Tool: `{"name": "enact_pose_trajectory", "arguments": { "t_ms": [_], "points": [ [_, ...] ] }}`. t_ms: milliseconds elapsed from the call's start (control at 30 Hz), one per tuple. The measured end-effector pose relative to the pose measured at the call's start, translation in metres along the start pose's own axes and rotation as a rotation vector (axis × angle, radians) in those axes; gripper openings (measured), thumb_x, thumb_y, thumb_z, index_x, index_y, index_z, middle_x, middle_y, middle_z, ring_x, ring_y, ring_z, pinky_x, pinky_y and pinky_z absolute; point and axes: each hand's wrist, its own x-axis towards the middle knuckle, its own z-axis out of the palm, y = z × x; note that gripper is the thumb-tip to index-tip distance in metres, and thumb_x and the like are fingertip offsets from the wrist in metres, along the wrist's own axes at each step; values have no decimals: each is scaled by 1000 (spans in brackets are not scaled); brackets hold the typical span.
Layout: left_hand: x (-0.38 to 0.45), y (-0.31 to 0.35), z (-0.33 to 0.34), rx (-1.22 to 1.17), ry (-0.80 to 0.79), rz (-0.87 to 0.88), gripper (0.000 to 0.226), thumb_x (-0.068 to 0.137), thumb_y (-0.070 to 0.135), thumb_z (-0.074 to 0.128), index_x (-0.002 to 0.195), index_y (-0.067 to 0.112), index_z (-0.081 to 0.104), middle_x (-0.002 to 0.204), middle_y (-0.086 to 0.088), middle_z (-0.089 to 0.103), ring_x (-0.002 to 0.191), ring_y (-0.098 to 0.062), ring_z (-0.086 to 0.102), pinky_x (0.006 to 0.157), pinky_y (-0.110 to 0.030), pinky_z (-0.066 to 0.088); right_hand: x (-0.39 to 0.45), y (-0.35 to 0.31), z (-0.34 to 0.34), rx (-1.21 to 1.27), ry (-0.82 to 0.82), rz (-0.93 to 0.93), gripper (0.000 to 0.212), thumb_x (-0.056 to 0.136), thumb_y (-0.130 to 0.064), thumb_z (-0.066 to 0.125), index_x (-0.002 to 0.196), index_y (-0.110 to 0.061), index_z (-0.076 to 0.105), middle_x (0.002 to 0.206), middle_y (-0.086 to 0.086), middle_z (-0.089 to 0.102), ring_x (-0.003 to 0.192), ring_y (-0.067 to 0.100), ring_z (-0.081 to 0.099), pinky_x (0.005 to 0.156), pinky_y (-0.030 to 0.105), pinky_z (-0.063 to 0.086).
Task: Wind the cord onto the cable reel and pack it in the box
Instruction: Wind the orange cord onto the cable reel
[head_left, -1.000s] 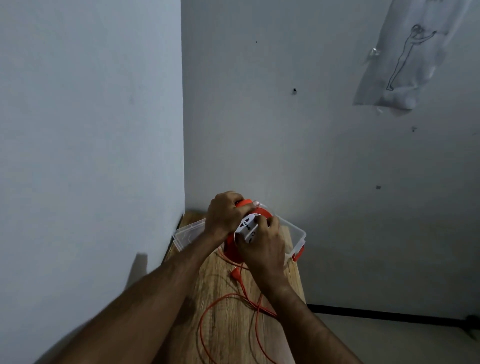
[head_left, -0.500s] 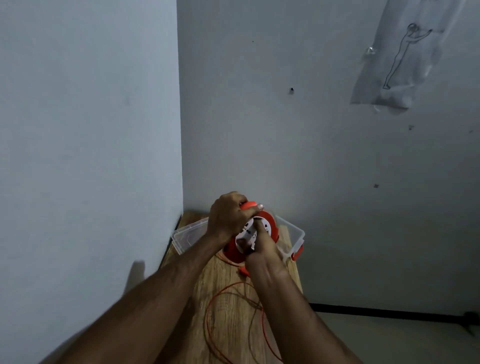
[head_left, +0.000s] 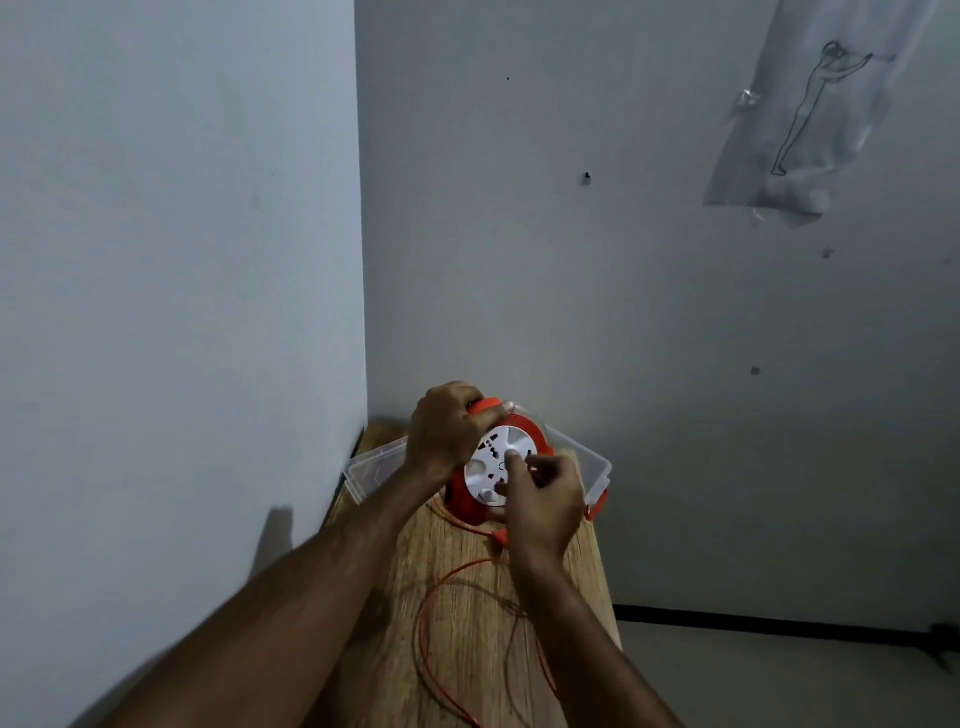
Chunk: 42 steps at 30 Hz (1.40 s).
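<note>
**Reel upright at the box, cord loose on the worktop**

My left hand (head_left: 448, 431) is curled round the orange handle (head_left: 487, 405) at the 12 o'clock edge of the cable reel (head_left: 501, 470), gripping it. The reel is a round plastic drum with a smooth white face pierced by dark socket holes and ringed by an orange rim, standing on edge. My right hand (head_left: 545, 501) sits at about 4 o'clock on that face, thumb and forefinger pinched together on something small near the hub; I cannot make out what, since the fingers cover it and the frame is a little soft there.

The cord (head_left: 441, 623) is thin, orange and limp, running from the foot of the reel towards 6 o'clock in loose loops over the worktop (head_left: 467, 561), a narrow board with pale wood grain. My right forearm hides part of the loops, and the lowest run is cut off by the frame edge. A small orange plug end (head_left: 500, 537) shows just under my right wrist.

Behind the reel, at 12 o'clock, stands the box (head_left: 371, 467): clear thin-walled plastic, rectangular, with an orange latch (head_left: 597, 506) at its 3 o'clock end. The reel and my hands hide its middle, so I cannot tell whether the reel's base rests inside it or in front of it.

Plain painted walls meet in a corner beyond; a crinkled sheet with a line-drawn figure (head_left: 810, 109) hangs at 2 o'clock.
</note>
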Motion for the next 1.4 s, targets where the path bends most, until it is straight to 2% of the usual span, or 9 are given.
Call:
{"name": "enact_pose_trajectory", "arguments": {
  "t_ms": [133, 467, 667, 767, 900, 1067, 1200, 1300, 1400],
  "points": [
    [1, 1, 1, -6, -22, 2, 61, 80, 68, 53, 82, 12, 77, 79, -1, 74, 67, -13, 64, 68, -38, 60, 3, 5, -7, -763, -29, -701, 56, 85, -50, 69, 126, -12, 62, 117, 7, 67, 94, 19, 68, 75, 18, 46],
    [2, 1, 1, -14, -62, 12, 67, 76, 73, 49, 80, 11, 75, 77, -1, 73, 67, -13, 64, 67, -40, 59, 12, -1, -2, -740, -185, -557, 61, 84, -50, 73, 133, -17, 56, 135, 7, 52, 117, 22, 56, 95, 30, 48],
    [4, 0, -2, 4, -95, 46, 61, 78, 70, 53, 79, 14, 75, 75, 1, 71, 65, -9, 62, 65, -38, 59, 15, 6, 1, -380, -125, -513, 46, 72, -36, 88, 108, -15, 69, 103, -7, 69, 83, -1, 61, 73, 5, 50],
    [5, 4, -2, 12, -121, 60, 63, 77, 72, 51, 77, 13, 74, 72, 0, 70, 63, -10, 61, 64, -35, 58, 12, 7, 8, -242, -11, -300, 53, 71, -43, 88, 110, -12, 70, 99, -2, 71, 88, 11, 68, 76, 26, 60],
    [5, 10, 2, 32, -107, 82, 49, 82, 61, 63, 72, 13, 72, 66, 1, 66, 58, -9, 57, 58, -28, 53, 14, -3, 17, 118, 5, 427, 52, 73, -50, 83, 100, -11, 63, 95, 2, 68, 87, 20, 67, 77, 39, 62],
    [7, 10, 6, 56, -126, 124, 48, 82, 59, 66, 74, 12, 74, 67, 1, 66, 58, -10, 58, 56, -21, 46, 12, -30, 16, 834, 1, 894, 87, 90, -33, 74, 156, -11, 21, 142, 16, 50, 96, 28, 67, 51, 32, 53],
    [11, 8, 3, 56, -128, 117, 54, 82, 62, 61, 78, 10, 75, 70, -1, 69, 60, -12, 60, 59, -27, 53, 11, -27, 15, 817, -2, 855, 90, 82, -22, 82, 153, -16, 27, 138, 22, 52, 81, 32, 72, 58, 39, 62],
    [13, 3, 2, 38, -134, 62, 64, 78, 72, 50, 77, 12, 75, 70, 0, 70, 61, -10, 61, 63, -34, 57, 4, -20, 6, 619, 4, 723, 45, 85, -13, 78, 122, -10, 53, 117, 17, 63, 90, 35, 73, 75, 49, 63],
    [13, 0, 1, 15, -121, 36, 63, 79, 71, 50, 79, 13, 76, 72, 1, 72, 62, -9, 62, 64, -33, 57, -11, -12, -5, 198, 9, 202, 15, 91, -14, 72, 100, -19, 60, 96, 3, 68, 82, 24, 75, 71, 44, 64]
  ]
}}
